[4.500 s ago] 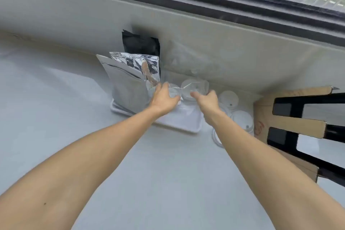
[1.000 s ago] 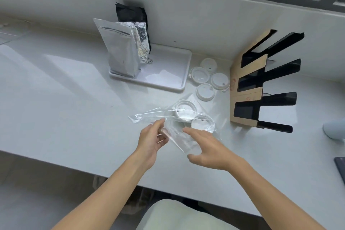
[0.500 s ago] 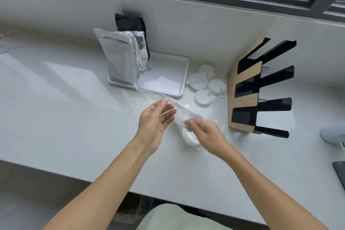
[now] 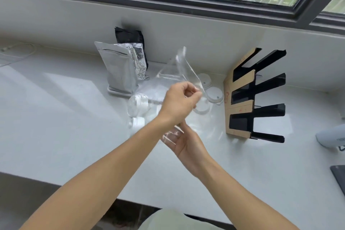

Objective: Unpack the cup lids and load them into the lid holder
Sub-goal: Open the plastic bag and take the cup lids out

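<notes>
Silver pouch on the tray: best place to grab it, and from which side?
Grip the silver pouch near its flat sealed top edge, pinching front and back faces, coming from above and the front. It stands upright with a broad flat front; a black bag and the wall crowd its back, and the crinkled foil on its right looks less firm.

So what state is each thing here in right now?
Plastic bag: pulled up, pinched by the left hand.
Right hand: below it, touching the plastic.
Lids: spilled on the counter.
Lid holder: slots empty.
Silver pouch: upright.
</notes>
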